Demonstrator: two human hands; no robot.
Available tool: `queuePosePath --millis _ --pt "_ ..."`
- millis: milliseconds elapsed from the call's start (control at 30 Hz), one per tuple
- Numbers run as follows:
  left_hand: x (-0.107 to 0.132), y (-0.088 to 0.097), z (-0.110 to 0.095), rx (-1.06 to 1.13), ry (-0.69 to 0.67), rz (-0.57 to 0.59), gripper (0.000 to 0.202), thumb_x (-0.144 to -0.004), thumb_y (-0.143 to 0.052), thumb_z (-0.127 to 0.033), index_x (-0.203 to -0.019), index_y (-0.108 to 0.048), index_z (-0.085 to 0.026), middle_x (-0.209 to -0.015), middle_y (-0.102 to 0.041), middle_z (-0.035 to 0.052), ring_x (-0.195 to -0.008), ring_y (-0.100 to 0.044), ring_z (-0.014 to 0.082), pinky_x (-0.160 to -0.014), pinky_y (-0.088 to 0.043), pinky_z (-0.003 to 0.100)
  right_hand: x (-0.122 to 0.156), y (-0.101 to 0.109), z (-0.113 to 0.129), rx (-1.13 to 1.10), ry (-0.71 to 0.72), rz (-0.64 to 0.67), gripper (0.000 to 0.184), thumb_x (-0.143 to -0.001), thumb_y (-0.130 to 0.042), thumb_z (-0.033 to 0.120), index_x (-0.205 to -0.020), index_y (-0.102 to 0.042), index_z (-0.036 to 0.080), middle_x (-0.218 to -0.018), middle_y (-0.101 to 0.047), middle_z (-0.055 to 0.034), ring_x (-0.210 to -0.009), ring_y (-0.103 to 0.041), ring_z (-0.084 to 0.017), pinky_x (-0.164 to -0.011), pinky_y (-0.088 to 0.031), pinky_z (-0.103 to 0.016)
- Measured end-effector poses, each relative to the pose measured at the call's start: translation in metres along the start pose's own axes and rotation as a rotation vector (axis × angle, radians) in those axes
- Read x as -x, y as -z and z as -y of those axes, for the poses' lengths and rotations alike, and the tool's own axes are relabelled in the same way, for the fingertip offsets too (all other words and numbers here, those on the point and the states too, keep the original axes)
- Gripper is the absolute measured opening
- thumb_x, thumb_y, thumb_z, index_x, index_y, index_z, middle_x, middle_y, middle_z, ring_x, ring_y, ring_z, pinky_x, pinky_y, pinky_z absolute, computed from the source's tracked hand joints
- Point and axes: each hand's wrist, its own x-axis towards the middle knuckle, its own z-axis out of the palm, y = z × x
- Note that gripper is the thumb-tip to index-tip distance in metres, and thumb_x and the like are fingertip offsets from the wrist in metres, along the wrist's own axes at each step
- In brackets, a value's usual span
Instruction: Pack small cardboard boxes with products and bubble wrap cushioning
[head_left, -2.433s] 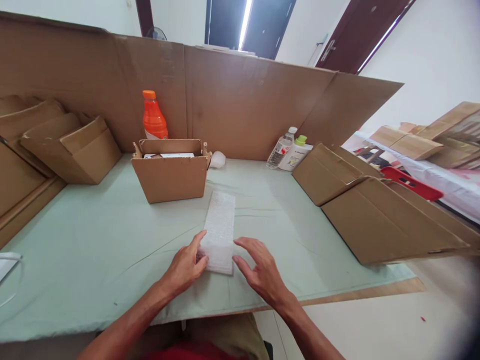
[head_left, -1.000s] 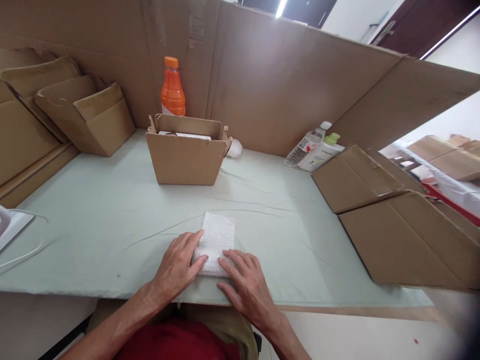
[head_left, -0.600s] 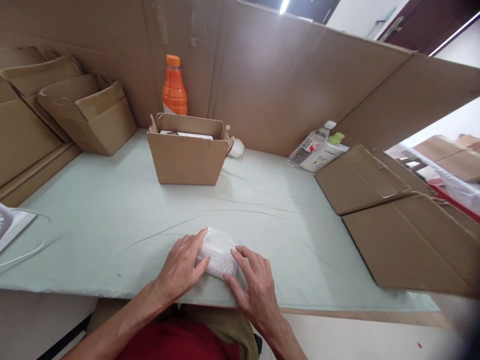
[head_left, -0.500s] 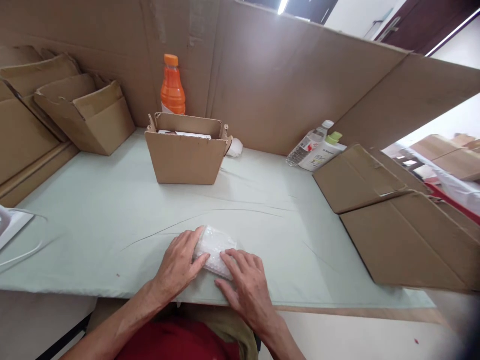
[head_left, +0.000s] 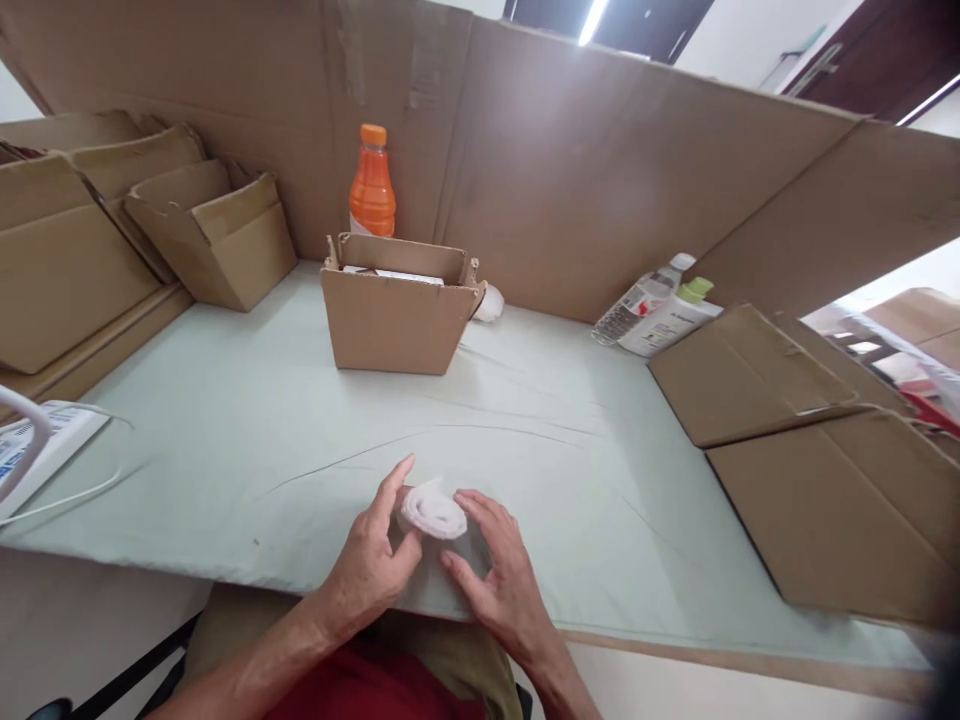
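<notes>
Curving round the left side of a white roll (head_left: 433,512), the left hand (head_left: 375,555) has its thumb close by; whether it grips cannot be told. The right hand (head_left: 495,570) is loosely spread, fingertips at the roll's right edge. The roll sits between both hands at the near part of the table (head_left: 225,430), spiral end up, its underside hidden. Beyond, a cardboard box (head_left: 397,325) hides the foot of an orange bottle (head_left: 373,190). The left edge cuts off a white device (head_left: 71,440).
</notes>
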Motion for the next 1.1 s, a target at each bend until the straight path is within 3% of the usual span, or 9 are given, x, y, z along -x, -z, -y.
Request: queuePosePath --millis 100,167,267,433,633,800,933,1033,1100 --pt "0.003 -0.004 0.005 -0.169 -0.212 -0.016 0.063 -0.087 -0.053 -0.016 -0.148 -0.036 -0.021 -0.112 -0.071 0.0079 -0.103 -0.067 0.0202 -0.098 -0.053 0.038 -0.004 0.01 0.004 -0.012 0.045 0.054 0.073 -0.086 -0.071 0.038 -0.15 -0.038 0.025 -0.143 -0.055 -0.014 -0.131 -0.054 -0.031 -0.106 -0.048 -0.048" --pt "0.003 -0.007 0.009 -0.195 -0.301 0.012 0.068 -0.085 -0.052 -0.013 -0.15 -0.033 -0.023 -0.117 -0.07 0.0077 -0.107 -0.066 0.0208 -0.101 -0.052 0.04 -0.01 0.012 0.008 -0.076 0.089 0.034 0.056 -0.089 -0.067 0.032 -0.141 -0.048 0.027 -0.139 -0.058 -0.0118 -0.128 -0.056 -0.028 -0.104 -0.05 -0.045" --pt "0.0 -0.008 0.013 -0.18 -0.243 0.108 0.072 -0.085 -0.052 -0.014 -0.153 -0.028 -0.021 -0.121 -0.069 0.0091 -0.109 -0.067 0.0216 -0.098 -0.054 0.039 -0.018 0.008 0.011 -0.173 0.077 -0.034 0.023 -0.092 -0.06 0.021 -0.114 -0.063 0.027 -0.121 -0.069 -0.0078 -0.115 -0.064 -0.024 -0.097 -0.054 -0.04" --pt "-0.007 -0.003 0.024 -0.208 -0.196 0.183 0.065 -0.085 -0.048 -0.014 -0.149 -0.039 -0.022 -0.139 -0.062 0.0103 -0.122 -0.061 0.0242 -0.105 -0.05 0.042 -0.021 0.009 0.002 -0.136 -0.03 -0.063 0.042 -0.086 -0.065 0.02 -0.127 -0.058 0.026 -0.119 -0.07 -0.0077 -0.105 -0.069 -0.023 -0.089 -0.059 -0.034" --pt "-0.022 0.003 0.028 -0.228 -0.19 0.319 0.072 -0.083 -0.047 -0.011 -0.152 -0.034 -0.024 -0.143 -0.059 0.0094 -0.124 -0.06 0.0239 -0.107 -0.048 0.041 -0.041 0.035 0.003 0.027 0.037 0.24 0.055 -0.084 -0.068 0.024 -0.136 -0.052 0.027 -0.126 -0.069 -0.0073 -0.105 -0.069 -0.024 -0.1 -0.053 -0.041" --pt "-0.06 0.041 0.003 -0.229 -0.13 0.552 0.087 -0.074 -0.06 -0.014 -0.154 -0.032 -0.03 -0.137 -0.062 0.0066 -0.121 -0.06 0.0258 -0.104 -0.048 0.04 -0.085 0.066 0.024 0.124 -0.054 0.374 0.021 -0.08 -0.064 0.02 -0.101 -0.067 0.022 -0.098 -0.074 -0.0039 -0.089 -0.068 -0.022 -0.083 -0.055 -0.035" --pt "-0.113 0.073 -0.004 -0.091 -0.038 0.442 0.075 -0.077 -0.063 -0.029 -0.149 -0.042 -0.029 -0.131 -0.064 0.0078 -0.12 -0.06 0.0265 -0.089 -0.055 0.035 -0.151 0.107 0.04 -0.053 -0.027 0.073 0.007 -0.086 -0.064 0.028 -0.09 -0.065 0.022 -0.08 -0.068 0.0003 -0.072 -0.062 -0.016 -0.064 -0.05 -0.025" --pt "-0.146 0.075 0.015 -0.038 -0.029 0.168 0.059 -0.079 -0.057 -0.03 -0.137 -0.055 -0.021 -0.115 -0.07 0.0089 -0.104 -0.066 0.0225 -0.089 -0.055 0.036 -0.218 0.125 0.044 -0.255 0.049 -0.266 0.026 -0.084 -0.069 0.037 -0.106 -0.062 0.023 -0.09 -0.071 -0.0005 -0.077 -0.066 -0.016 -0.067 -0.052 -0.026" --pt "-0.157 0.069 0.032 -0.029 -0.044 0.074 0.052 -0.078 -0.054 -0.028 -0.129 -0.06 -0.016 -0.106 -0.071 0.0094 -0.094 -0.068 0.0204 -0.087 -0.055 0.036 -0.264 0.126 0.042 -0.221 0.06 -0.355 0.036 -0.084 -0.068 0.037 -0.115 -0.059 0.021 -0.097 -0.073 -0.0039 -0.084 -0.068 -0.017 -0.071 -0.054 -0.028"
